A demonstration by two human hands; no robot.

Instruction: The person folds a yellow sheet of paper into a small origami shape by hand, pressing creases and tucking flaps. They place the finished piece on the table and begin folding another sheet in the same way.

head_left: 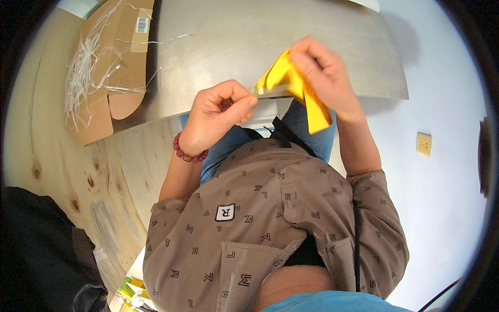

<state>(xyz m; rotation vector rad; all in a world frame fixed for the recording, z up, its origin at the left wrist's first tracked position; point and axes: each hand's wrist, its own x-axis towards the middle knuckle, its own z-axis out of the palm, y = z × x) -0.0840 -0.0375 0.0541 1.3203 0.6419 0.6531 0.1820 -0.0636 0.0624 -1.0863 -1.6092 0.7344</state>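
Between the thumb and fingers of my right hand (328, 78) is a folded yellow sheet (318, 115). It looks thin and glossy, and one flap hangs below the hand; cannot tell whether it is plastic, paper or cloth. My left hand (218, 113) is closed in a pinch on the end of a clear strip (274, 90). This strip runs across to the yellow sheet, but where it joins is blurred. Both hands are in front of me at the near edge of a metal-topped table (223, 47).
A flattened brown cardboard box (122, 67) lies at the table's left side, with a tangle of clear plastic strips (86, 67) on it. To the right is a pale wall with a socket (423, 144). Dark cloth (41, 249) lies at the lower left.
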